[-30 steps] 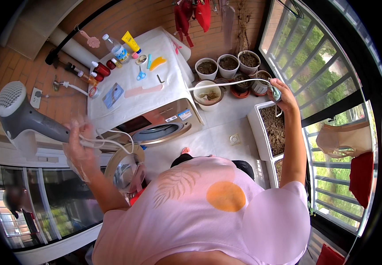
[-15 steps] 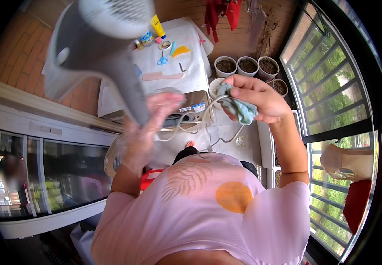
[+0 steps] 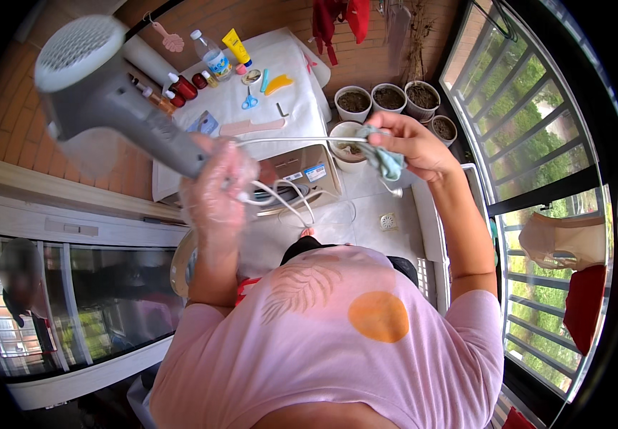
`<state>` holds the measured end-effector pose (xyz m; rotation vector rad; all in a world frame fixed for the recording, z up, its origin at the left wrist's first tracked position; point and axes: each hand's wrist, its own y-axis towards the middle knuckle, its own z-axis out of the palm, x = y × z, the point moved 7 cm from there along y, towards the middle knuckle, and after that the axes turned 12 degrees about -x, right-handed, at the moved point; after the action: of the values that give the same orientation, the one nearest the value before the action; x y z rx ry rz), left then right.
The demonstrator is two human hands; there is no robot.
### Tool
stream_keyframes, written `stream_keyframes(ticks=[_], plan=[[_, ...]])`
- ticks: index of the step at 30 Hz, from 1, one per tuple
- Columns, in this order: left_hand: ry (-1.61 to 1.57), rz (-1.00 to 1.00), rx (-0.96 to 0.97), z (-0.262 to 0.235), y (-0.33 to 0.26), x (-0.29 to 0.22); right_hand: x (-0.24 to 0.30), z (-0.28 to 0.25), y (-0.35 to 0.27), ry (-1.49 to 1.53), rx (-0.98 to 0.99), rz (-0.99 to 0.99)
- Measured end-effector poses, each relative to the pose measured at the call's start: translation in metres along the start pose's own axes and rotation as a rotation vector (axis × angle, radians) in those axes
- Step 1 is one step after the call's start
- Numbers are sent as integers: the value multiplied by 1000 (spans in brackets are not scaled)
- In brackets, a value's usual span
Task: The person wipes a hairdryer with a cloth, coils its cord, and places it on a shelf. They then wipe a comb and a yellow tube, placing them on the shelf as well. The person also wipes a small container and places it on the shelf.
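Head view: the left hand (image 3: 216, 187), in a thin clear glove and slightly blurred, is closed around the handle end of a grey appliance (image 3: 123, 107). Its long axis slants up from that hand toward 10 to 11 o'clock, its white perforated head well away from the right hand (image 3: 417, 149).

The right hand, bare, pinches a pale green cloth (image 3: 384, 159) between thumb and fingers. A white cord (image 3: 302, 139) runs almost level between the hands — toward 9 o'clock from the cloth — with slack loops at about 4 o'clock from the left hand. The cloth is nearer the right hand; whether it wraps fully round the cord I cannot tell.

Counted: one appliance, one cloth, one cord; at least five plant pots (image 3: 354, 104); and, on the table (image 3: 302, 107) toward 1 o'clock from the left hand — one pair of scissors (image 3: 250, 102), one comb (image 3: 252, 126), one yellow tube (image 3: 236, 47).
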<state>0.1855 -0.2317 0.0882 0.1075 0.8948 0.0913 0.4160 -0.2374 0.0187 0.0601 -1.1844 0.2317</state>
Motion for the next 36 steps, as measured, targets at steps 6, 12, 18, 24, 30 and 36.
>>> stream_keyframes(ticks=[6,12,18,24,30,36], plan=[[111,190,-281,-45,11,-43,-20,-100,-11,22,-285,22],[59,239,-480,-82,9,-73,-31,-141,-20,-77,-298,38],[392,278,-735,-123,2,-81,-29,-120,-14,-5,-378,107],[968,536,-426,-95,-10,-85,2,-18,-11,329,-130,186],[572,303,-246,-69,-21,-40,13,70,-9,421,170,315],[421,93,-48,-3,-28,0,-3,106,2,282,140,325]])
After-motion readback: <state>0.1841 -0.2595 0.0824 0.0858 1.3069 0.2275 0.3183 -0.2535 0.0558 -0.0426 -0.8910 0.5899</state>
